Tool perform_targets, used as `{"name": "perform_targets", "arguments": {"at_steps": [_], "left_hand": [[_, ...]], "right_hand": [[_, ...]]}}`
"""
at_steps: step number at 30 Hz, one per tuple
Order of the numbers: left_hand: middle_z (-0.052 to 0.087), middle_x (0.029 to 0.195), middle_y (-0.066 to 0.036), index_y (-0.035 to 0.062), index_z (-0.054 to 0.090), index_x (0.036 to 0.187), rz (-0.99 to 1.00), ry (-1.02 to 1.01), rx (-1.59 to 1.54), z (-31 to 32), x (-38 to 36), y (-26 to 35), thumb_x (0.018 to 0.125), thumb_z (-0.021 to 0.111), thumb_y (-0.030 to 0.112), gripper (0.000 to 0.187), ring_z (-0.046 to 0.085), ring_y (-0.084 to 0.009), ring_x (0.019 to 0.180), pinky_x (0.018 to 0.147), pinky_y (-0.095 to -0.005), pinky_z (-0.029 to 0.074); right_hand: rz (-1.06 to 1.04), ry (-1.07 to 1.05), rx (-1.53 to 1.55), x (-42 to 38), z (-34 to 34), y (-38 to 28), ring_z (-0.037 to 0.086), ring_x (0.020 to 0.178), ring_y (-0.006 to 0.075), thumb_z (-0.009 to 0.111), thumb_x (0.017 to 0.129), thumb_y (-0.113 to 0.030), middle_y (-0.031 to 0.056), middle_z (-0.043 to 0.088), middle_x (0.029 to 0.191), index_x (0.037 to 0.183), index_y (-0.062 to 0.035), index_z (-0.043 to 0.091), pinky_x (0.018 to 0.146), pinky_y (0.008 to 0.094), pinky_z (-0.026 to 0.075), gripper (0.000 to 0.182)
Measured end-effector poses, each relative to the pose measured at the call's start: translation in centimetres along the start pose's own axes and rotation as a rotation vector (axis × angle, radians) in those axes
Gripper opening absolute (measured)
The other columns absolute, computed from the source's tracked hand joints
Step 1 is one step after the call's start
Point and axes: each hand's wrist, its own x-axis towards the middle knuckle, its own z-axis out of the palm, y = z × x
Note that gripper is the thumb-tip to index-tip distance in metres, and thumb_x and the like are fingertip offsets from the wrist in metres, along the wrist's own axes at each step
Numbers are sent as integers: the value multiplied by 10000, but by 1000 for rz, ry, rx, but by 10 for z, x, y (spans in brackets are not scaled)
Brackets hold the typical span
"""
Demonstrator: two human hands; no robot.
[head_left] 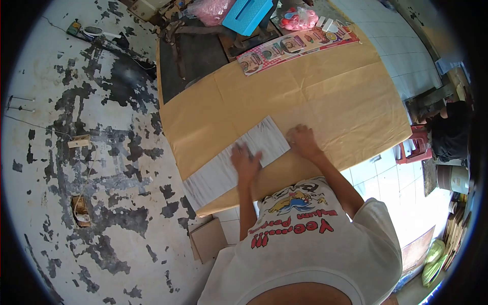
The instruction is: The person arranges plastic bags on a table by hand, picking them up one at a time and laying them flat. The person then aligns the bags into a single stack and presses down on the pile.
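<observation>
One head-worn view — forward and steeply down — shirt (305, 259) near, table (351, 101) beyond.

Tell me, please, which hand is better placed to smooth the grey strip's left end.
Probably the left hand: it's over the grey strip, nearer that end; the right hand is by the opposite end.

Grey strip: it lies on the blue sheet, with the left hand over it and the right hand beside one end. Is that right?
Not quite: in the head view, the sheet is brown, not blue. The grey strip does lie on it, left hand over it, right hand beside one end.
</observation>
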Motion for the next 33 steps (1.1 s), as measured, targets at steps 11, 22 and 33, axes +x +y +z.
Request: {"name": "perform_targets", "arguments": {"at_steps": [11, 22, 33], "left_hand": [[630, 1081, -308, -78, 589, 1060, -367, -470, -361, -4, 59, 90, 924, 567, 323, 424, 618, -403, 1028, 863, -436, 485], [638, 1020, -29, 15, 562, 1215, -609, -247, -1548, -36, 31, 45, 1026, 473, 232, 301, 606, -108, 952, 851, -309, 494], [636, 1043, -56, 11, 566, 1100, -506, 458, -1203, -249, 1, -20, 1013, 509, 237, 250, 600, -142, 967, 879, -321, 492]], "right_hand": [[-223, 15, 21, -11, 11, -27, 505, 1091, 349, 688, 787, -249, 149, 546, 1094, 1015, -105, 602, 905, 494, 396, 283], [-21, -93, -165, 11, 8, -32, 508, 1075, 350, 675, 784, -297, 164, 547, 1050, 1026, -35, 594, 903, 499, 418, 366], [461, 874, -150, -24, -174, 157, 596, 939, 354, 591, 938, -190, 183, 618, 1046, 1116, -30, 614, 816, 452, 477, 241]]}}
